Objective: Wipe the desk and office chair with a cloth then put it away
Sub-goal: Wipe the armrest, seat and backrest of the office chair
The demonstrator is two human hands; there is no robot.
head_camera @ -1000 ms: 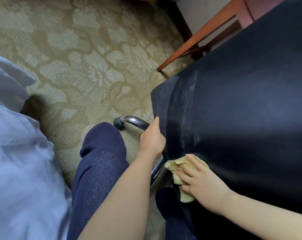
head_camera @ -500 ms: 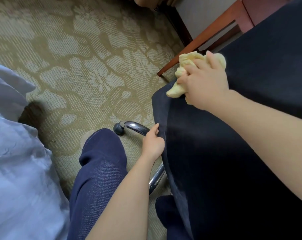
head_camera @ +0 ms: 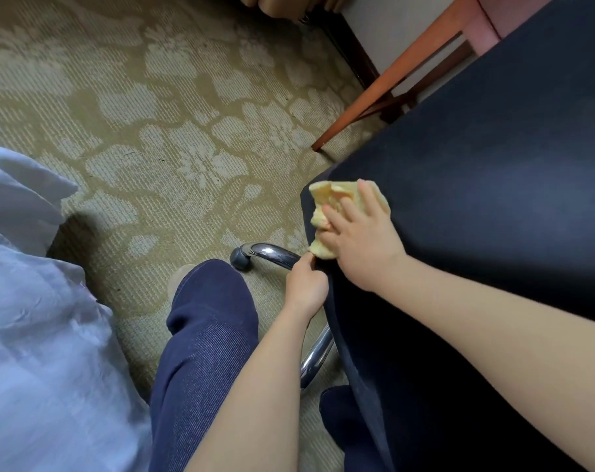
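The right hand (head_camera: 359,243) lies just right of the frame's centre with its fingers spread over a crumpled yellow cloth (head_camera: 335,212), pressing it flat against the dark navy seat of the office chair (head_camera: 476,206); the fingers are fairly straight across the fabric, and folds of the cloth bunch out past the fingertips toward the chair's left edge. Just below and to the left of it, the left hand (head_camera: 306,282) is curled round that same edge of the seat, thumb on top and the other fingers hidden underneath, so it grips the chair itself. The two hands are almost touching, the lower corner of the cloth sitting right beside the left thumb. Both bare forearms run in from the bottom and lower right of the frame. Under the seat edge a chrome chair leg (head_camera: 272,253) curves out to the left and ends in a grey caster (head_camera: 239,258) on the carpet (head_camera: 153,114), which is olive with a pale floral pattern and fills the upper left. A knee in dark blue trousers (head_camera: 204,328) rises in the lower centre. White bedding (head_camera: 44,318) fills the lower left. In the upper right, a slanted wooden furniture leg (head_camera: 388,83) stands beside the chair.
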